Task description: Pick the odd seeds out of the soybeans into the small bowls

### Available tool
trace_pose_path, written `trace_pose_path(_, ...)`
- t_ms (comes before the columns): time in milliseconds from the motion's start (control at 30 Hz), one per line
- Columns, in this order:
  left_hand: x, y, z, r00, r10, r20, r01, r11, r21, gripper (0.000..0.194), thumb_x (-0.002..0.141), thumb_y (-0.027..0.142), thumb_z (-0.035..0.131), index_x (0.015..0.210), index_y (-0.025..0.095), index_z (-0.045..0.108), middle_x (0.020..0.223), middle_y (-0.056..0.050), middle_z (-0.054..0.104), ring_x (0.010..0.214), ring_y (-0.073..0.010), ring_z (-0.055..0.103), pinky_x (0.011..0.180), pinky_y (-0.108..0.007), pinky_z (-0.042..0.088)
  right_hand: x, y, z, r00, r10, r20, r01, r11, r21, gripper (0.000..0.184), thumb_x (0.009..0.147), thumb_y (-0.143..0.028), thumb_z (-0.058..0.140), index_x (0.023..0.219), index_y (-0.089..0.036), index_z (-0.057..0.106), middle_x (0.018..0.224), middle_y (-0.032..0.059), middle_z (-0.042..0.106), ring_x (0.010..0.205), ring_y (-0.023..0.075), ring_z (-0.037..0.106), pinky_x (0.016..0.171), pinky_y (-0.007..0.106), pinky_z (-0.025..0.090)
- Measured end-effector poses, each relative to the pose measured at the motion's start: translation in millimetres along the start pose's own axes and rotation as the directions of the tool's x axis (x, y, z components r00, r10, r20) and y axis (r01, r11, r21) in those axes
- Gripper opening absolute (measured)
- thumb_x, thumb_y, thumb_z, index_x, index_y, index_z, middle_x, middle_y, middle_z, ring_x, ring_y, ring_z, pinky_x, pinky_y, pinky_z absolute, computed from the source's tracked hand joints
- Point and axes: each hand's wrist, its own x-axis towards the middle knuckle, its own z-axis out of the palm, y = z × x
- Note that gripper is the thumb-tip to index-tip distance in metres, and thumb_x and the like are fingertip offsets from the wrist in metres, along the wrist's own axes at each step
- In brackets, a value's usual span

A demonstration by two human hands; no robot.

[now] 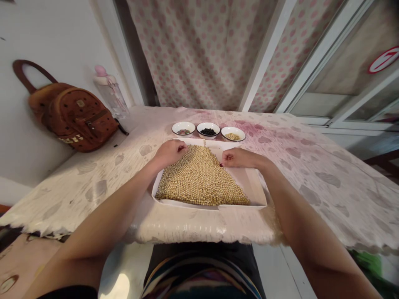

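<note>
Soybeans (199, 178) cover most of a shallow white tray (260, 187), spread in a layer that thins toward the right. At the tray's far left edge is my left hand (171, 152), fingers curled in over the beans; anything in them is hidden. My right hand (238, 158) hovers at the right border of the beans, its fingers closed too. A small dark red bean (221, 165) shows just below its fingertips; whether they grip it I cannot make out. Behind the tray stand three white bowls: one with small reddish-green pieces (183, 131), one with black beans (208, 131), one with yellow pieces (232, 136).
A patterned cloth (311, 174) covers the table. To the left, a brown backpack (81, 116) leans on the wall beside a clear bottle (111, 93) with a pink top. A dotted curtain (202, 54) hangs behind the table.
</note>
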Motion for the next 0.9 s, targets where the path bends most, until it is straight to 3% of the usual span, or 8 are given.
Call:
trace_pose_path(100, 0, -1, 0.5, 1.000, 0.000, 0.003, 0.000, 1.000, 0.005, 0.019, 0.088, 0.027, 0.058, 0.091, 0.021, 0.075, 0.087, -0.004, 0.074, 0.073, -0.0166, 0.062, 0.065, -0.028, 0.041, -5, -8, -2, 0.998, 0.006, 0.067, -0.005, 1.000, -0.016, 0.020, 0.076, -0.037, 0.065, 0.071, -0.021, 0.054, 0.078, 0.0024, 0.065, 0.071, 0.0160, 0.053, 0.058, 0.029, 0.033)
trace_pose_path(267, 1, -1, 0.2, 1.000, 0.000, 0.006, 0.000, 1.000, 0.022, 0.020, 0.088, 0.029, 0.057, 0.091, 0.022, 0.075, 0.086, -0.004, 0.074, 0.072, -0.0165, 0.061, 0.064, -0.029, 0.040, -9, -24, 2, 0.998, 0.046, 0.038, -0.040, 0.991, -0.131, 0.036, 0.076, -0.047, 0.070, 0.068, -0.021, 0.046, 0.068, -0.0010, 0.055, 0.063, 0.0124, 0.044, 0.054, 0.030, 0.026)
trace_pose_path(733, 0, 1, -1.4, 1.000, -0.009, 0.011, 0.009, 1.000, 0.012, 0.020, 0.088, 0.029, 0.057, 0.092, 0.022, 0.076, 0.090, -0.005, 0.075, 0.075, -0.0179, 0.063, 0.066, -0.029, 0.042, -8, -24, 11, 0.997, 0.066, 0.032, -0.058, 0.977, -0.203, 0.037, 0.076, -0.048, 0.070, 0.067, -0.022, 0.046, 0.065, -0.0021, 0.055, 0.058, 0.0116, 0.043, 0.053, 0.031, 0.023)
trace_pose_path(900, 0, 0, -1.3, 1.000, -0.004, 0.017, 0.004, 1.000, 0.017, 0.020, 0.089, 0.029, 0.057, 0.092, 0.022, 0.075, 0.092, -0.005, 0.075, 0.077, -0.0185, 0.063, 0.068, -0.030, 0.043, -9, -26, 12, 0.994, 0.077, 0.083, -0.058, 0.976, -0.212, 0.039, 0.074, -0.050, 0.071, 0.066, -0.022, 0.046, 0.064, -0.0021, 0.055, 0.058, 0.0119, 0.043, 0.053, 0.031, 0.023)
